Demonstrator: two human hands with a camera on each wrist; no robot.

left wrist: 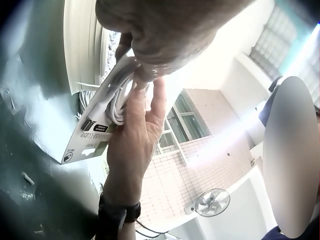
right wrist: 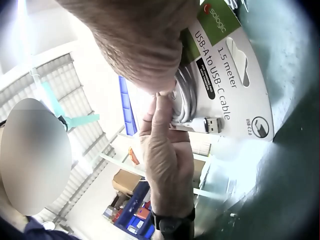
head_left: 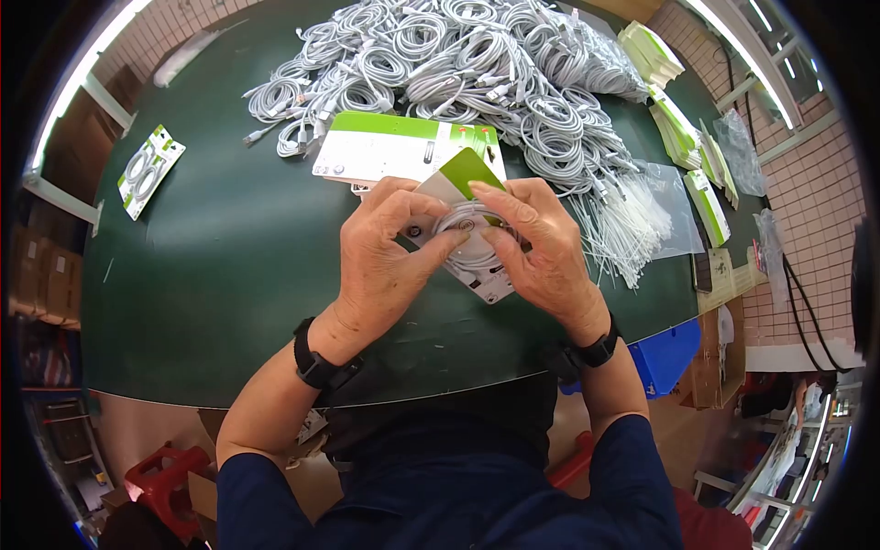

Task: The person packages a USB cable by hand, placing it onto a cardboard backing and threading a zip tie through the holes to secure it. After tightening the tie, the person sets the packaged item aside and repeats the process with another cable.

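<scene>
Both hands hold a coiled white USB cable (right wrist: 186, 100) against a white and green printed packaging card (right wrist: 256, 102), raised close over the table in front of the body. My left hand (head_left: 378, 247) grips the coil from the left, thumb pressed on its middle. From the other side my right hand (head_left: 548, 243) pinches coil and card between thumb and fingers. The thumb tips nearly meet. Along the card, in the right wrist view, lies the metal USB-A plug (right wrist: 213, 125). Parts of the coil are hidden behind the fingers.
Many coiled cables (head_left: 412, 55) are heaped at the back of the green table (head_left: 220, 302). Beyond the hands lies a stack of cards (head_left: 376, 151); white cable ties (head_left: 632, 225) fan out at right. A carded cable (head_left: 147, 174) lies far left, more cards (head_left: 674, 128) along the right edge.
</scene>
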